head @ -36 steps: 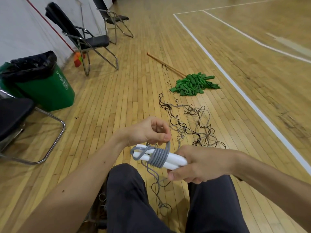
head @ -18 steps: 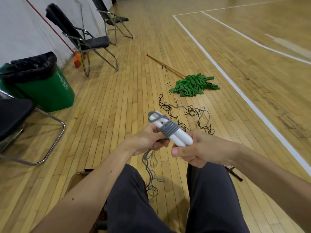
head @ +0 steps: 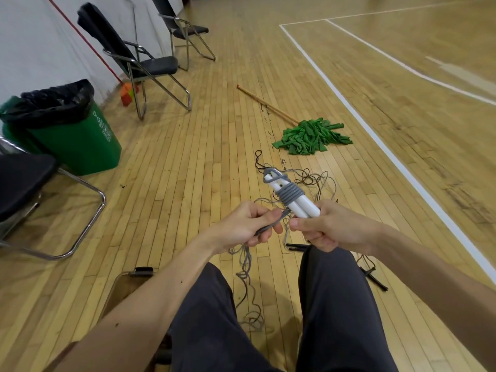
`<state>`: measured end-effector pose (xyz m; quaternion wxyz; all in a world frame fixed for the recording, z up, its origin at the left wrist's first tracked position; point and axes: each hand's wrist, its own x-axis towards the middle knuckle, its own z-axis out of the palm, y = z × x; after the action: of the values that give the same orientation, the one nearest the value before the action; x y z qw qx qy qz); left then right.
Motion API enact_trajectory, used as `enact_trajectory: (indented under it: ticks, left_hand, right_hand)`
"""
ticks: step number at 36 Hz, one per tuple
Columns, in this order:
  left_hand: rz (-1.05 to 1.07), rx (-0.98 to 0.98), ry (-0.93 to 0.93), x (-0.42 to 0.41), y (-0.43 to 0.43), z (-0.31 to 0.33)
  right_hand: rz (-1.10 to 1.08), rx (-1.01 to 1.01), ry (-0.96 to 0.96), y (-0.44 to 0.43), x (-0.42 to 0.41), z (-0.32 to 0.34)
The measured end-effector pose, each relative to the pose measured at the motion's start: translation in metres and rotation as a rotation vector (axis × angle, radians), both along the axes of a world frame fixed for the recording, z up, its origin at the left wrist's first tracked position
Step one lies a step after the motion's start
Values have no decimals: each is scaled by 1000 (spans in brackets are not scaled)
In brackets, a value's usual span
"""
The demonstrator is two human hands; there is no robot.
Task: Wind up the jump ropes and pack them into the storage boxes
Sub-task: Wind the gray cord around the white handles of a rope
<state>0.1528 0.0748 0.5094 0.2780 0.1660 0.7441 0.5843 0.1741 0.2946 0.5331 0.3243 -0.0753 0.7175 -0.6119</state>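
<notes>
A jump rope with two white handles (head: 287, 196) points up and away from me, several turns of its grey cord wound around the middle. My right hand (head: 326, 226) grips the near ends of the handles. My left hand (head: 248, 225) pinches the loose grey cord (head: 245, 260) just left of the handles; the rest hangs down between my knees to the floor. More ropes, black and grey, lie tangled on the floor (head: 311, 181) beyond my hands. No storage box is in view.
A green mop (head: 311, 136) with a wooden stick lies past the tangle. A green bin (head: 67, 127) with a black liner stands at the left, folding chairs (head: 150, 65) behind it. A black rope handle (head: 374, 277) lies by my right leg.
My right hand raised and tilted the handles from lying across to pointing up and away. My left hand went from above the bundle to below it, pulling the cord tight.
</notes>
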Motion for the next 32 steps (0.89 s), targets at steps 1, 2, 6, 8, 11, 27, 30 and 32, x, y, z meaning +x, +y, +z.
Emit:
enact_trajectory:
  ticks: [1, 2, 6, 8, 11, 27, 30, 32]
  left_hand:
    - [1, -3, 1, 1, 0, 0]
    - [5, -4, 0, 1, 1, -1]
    - [12, -21, -17, 2, 1, -3]
    - [13, -38, -31, 2, 1, -4]
    - [9, -68, -49, 4, 0, -6]
    - [11, -654, 410, 15, -11, -13]
    - [-49, -886, 649, 23, -3, 1]
    - [-88, -979, 797, 25, 3, 14]
  right_hand:
    - [-5, 9, 5, 0, -1, -1]
    - [-12, 18, 13, 1, -2, -2]
    - [-48, 39, 34, 1, -4, -7]
    - [-71, 49, 34, 0, -5, -10]
    - [-101, 81, 37, 1, -7, -14]
    - [-320, 303, 6, 32, -32, -48]
    - [-284, 341, -9, 32, -30, -57]
    - [-267, 343, -18, 31, -29, -61]
